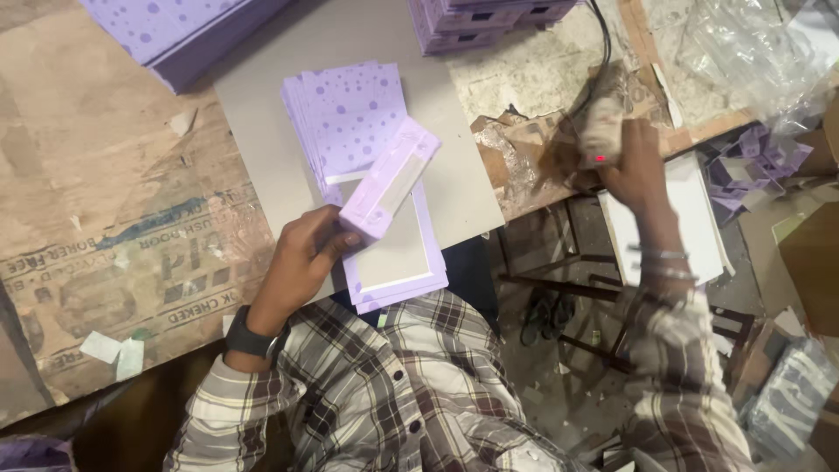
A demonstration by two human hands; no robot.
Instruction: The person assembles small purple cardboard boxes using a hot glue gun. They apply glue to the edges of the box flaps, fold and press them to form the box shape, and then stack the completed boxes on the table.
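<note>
Left hand (301, 262) is clamping on the near end of a small lilac box (389, 179), tilting it over a flat lilac-bordered sheet (398, 262) lying on a grey board (454, 131) on the surface (96, 218); a fanned stack of dotted lilac sheets (350, 114) is lying just beyond, touching the box. Right hand (634, 170) is closing around a glue gun (601, 131) at the surface edge, its black cord (601, 52) trailing away.
</note>
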